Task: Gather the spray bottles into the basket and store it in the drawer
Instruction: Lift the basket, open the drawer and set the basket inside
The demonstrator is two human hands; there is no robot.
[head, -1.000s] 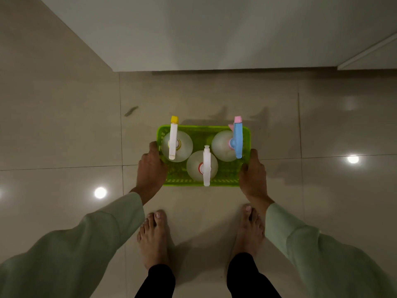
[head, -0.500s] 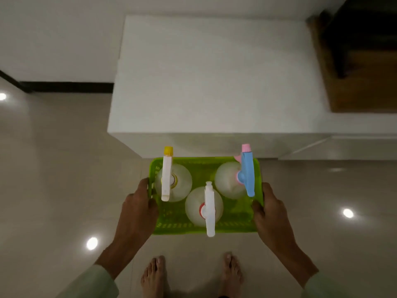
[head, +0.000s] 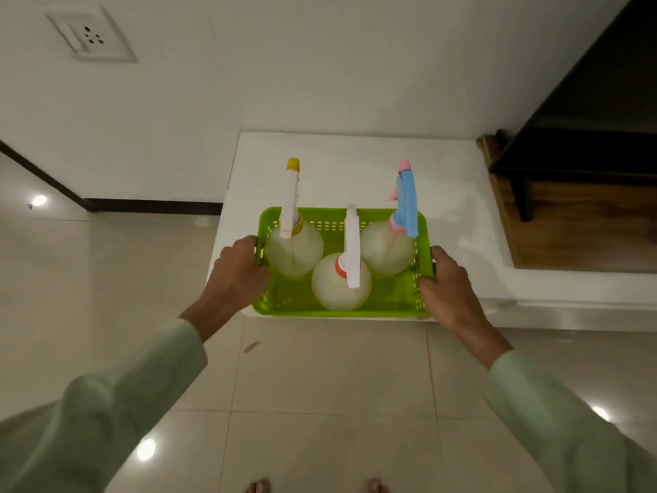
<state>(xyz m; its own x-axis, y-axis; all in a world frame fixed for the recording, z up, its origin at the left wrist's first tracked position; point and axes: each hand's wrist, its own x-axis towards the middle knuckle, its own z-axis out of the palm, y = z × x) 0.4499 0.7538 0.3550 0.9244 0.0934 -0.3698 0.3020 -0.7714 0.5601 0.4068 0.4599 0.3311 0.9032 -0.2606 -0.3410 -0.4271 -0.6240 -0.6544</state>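
Glossy pale tiled floor [head: 320,378] fills the lower half, with ceiling-light glints on it. White wall [head: 320,65] beyond both hands, a wall socket [head: 91,36] high up and well off past the left hand. Dark skirting strip [head: 149,205] runs along the wall base, out past the left hand. White cabinet top [head: 355,151] sits just ahead of and under the hands. Wooden unit with a dark upper part [head: 576,222] stands outboard of the right hand.

Pale green sleeves [head: 89,421] cover both forearms. Toes [head: 257,487] peek in at the bottom edge, well behind the hands.

Green perforated basket [head: 341,304] is held between the two hands, level, in front of the cabinet edge; whether it touches the cabinet cannot be told. Left hand [head: 236,275] is clamped on the basket's left short wall, thumb over the rim, fingers wrapped below. Right hand [head: 449,286] grips the right short wall the same way.

Three translucent spray bottles stand upright inside:
- yellow-tipped bottle [head: 294,249] just beside the left hand, far side of the basket
- blue-and-pink-headed bottle [head: 385,249] just beside the right hand, far side
- white-headed bottle [head: 341,282], red collar, midway between the hands, near side, touching or almost touching the other two

Nozzles point away from the person.
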